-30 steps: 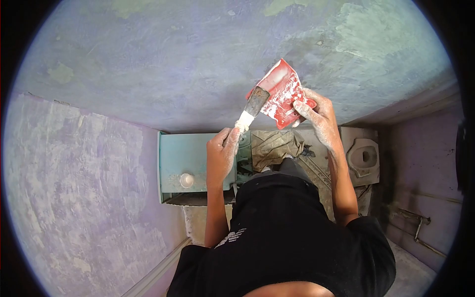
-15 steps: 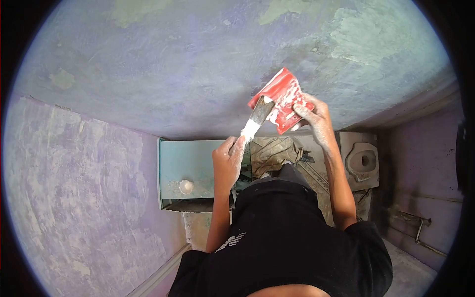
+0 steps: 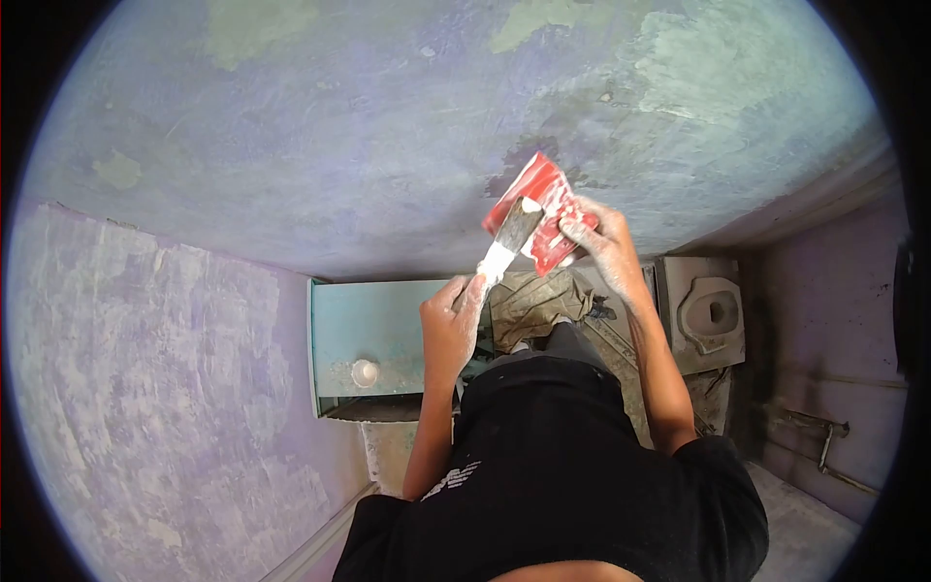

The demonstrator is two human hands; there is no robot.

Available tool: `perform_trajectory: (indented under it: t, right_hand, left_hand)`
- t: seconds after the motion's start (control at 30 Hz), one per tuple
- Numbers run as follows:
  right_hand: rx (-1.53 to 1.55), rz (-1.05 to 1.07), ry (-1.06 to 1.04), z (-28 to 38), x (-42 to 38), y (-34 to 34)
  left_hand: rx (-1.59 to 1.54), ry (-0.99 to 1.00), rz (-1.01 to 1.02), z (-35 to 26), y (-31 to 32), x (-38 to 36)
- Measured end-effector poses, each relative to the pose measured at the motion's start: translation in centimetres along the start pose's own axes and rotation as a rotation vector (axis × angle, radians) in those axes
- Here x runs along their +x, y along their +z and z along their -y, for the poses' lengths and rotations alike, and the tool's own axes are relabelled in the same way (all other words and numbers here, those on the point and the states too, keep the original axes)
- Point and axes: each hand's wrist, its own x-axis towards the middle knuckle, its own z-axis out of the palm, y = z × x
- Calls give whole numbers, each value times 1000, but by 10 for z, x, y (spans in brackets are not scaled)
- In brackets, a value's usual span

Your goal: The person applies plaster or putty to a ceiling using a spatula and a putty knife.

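My left hand (image 3: pixel 456 308) is closed round the handle of a putty knife (image 3: pixel 517 228), whose grey metal blade points up and right with white putty at its tip. In my right hand (image 3: pixel 603 238) I grip a red plastic spreader (image 3: pixel 538 189), smeared with white putty over its lower part. The knife blade lies over or against the spreader's face; whether they touch is hard to tell. White putty coats the knife's handle and the fingers of both hands. Both tools are held in front of the patchy blue-grey wall (image 3: pixel 369 126).
A pale turquoise cabinet (image 3: pixel 383 315) below left bears a small white cup-like container (image 3: pixel 365 372). Brown crumpled cloth (image 3: pixel 533 306) lies near my feet. To the right is a dusty squat toilet (image 3: pixel 713 315), with a pipe (image 3: pixel 824 448) along the right wall.
The spreader in my right hand has moved down and slightly left. The putty knife has shifted slightly, its blade still over the spreader.
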Motion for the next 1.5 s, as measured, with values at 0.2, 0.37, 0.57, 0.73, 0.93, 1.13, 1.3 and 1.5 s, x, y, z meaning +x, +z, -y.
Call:
perform_trajectory:
  t: [0.2,0.37,0.57,0.73,0.93,1.13,1.3,1.5]
  right_hand:
    - [-76,-59,-99,24,-7,-6]
    - [-186,-32,-93,-4,-17,11]
    - [-47,-36,45,-10,-9,4]
    - [17,-54,-97,15,-4,-9]
    - [-267,43,-95,4,-15,11]
    - [-266,40,-47,-19,-6,7]
    - [38,-8,-96,2,0,-19]
    - [-214,24,-114,12,-21,2]
  left_hand:
    - [19,-3,-13,3,10,-3]
    - [-33,18,3,3,13,9]
    - [-50,41,-59,-1,12,11]
    - [-21,-44,-59,12,-1,3]
    - [-87,-65,-65,2,-6,12]
    - [-107,-38,-53,1,-3,13]
    - [-82,-60,-56,16,-7,1]
    - [-107,-82,-54,10,-9,0]
